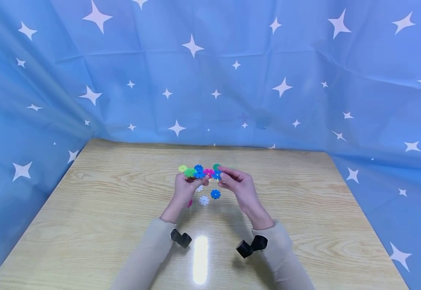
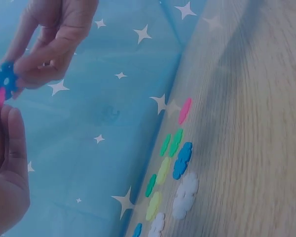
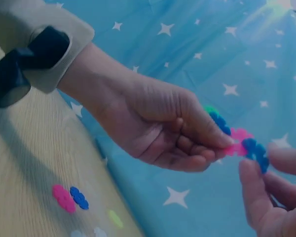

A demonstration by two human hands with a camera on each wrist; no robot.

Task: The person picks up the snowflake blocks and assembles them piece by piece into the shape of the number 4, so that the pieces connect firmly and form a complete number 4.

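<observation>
A short chain of plastic snowflake discs (image 1: 198, 171) is held up over the wooden table (image 1: 105, 209); its discs are yellow-green, green, blue and pink. My left hand (image 1: 200, 180) pinches the chain at its pink disc (image 3: 239, 138). My right hand (image 1: 223, 176) pinches a blue disc (image 1: 216, 175) that touches the pink one. In the right wrist view the left hand (image 3: 207, 145) holds the pink disc against that blue disc (image 3: 255, 153). The left wrist view has the right hand (image 2: 32, 69) gripping the blue disc (image 2: 5, 79).
Loose discs lie on the table under the hands: a white one (image 1: 204, 200), a blue one (image 1: 215, 194) and a pink one (image 1: 190, 203). Several more lie in a row (image 2: 175, 163) near the blue starred cloth (image 1: 210, 80), which hangs behind and beside the table.
</observation>
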